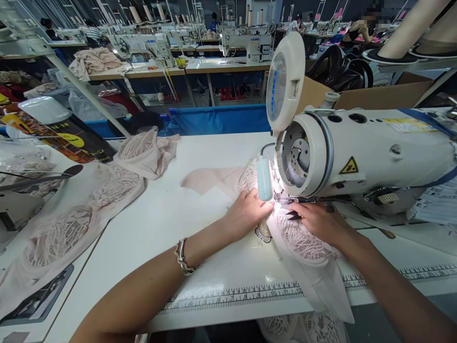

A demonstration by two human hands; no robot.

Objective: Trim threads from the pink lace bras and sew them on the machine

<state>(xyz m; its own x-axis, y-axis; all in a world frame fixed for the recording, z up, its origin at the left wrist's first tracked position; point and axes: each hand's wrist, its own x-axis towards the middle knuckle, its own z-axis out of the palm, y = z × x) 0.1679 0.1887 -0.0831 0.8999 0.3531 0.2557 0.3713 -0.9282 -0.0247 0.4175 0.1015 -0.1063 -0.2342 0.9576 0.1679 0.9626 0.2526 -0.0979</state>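
A pale pink lace garment piece runs under the needle area of a white sewing machine and hangs over the table's front edge. My left hand presses and pinches the fabric just left of the presser foot. To the right of the foot, my right hand is closed with its fingertips against the lace. Two dark points stick out below its index finger, looking like the blades of small thread snips; the rest is hidden in the hand. A pale green cover hangs beside the needle.
On the left lies a chain of joined lace pieces, with a black spray can behind it. A printed ruler strip edges the white table. A cardboard box stands behind the machine. More sewing machines and people fill the background.
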